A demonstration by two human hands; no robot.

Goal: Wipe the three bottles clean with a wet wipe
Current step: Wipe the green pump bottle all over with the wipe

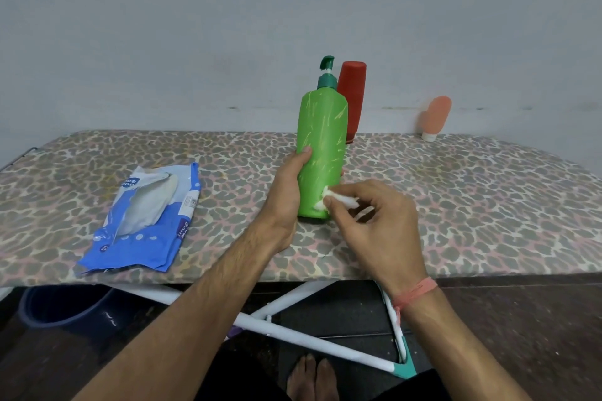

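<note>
A tall green pump bottle [322, 143] stands upright on the leopard-print board [456, 205]. My left hand [286, 198] grips its left side, thumb on the front. A small crumpled white wet wipe [338, 197] is pinched in my right hand [378, 225] and pressed against the bottle's lower right side. Directly behind the green bottle stands a red bottle [353, 98], cap down. Further right at the back wall leans a small peach tube bottle [436, 117] on its white cap.
A blue wet-wipe pack [146, 221], torn open, lies on the board's left part near the front edge. Under the board are white crossed legs [293, 332], a dark blue bucket [65, 309] at left, and my bare feet [312, 378].
</note>
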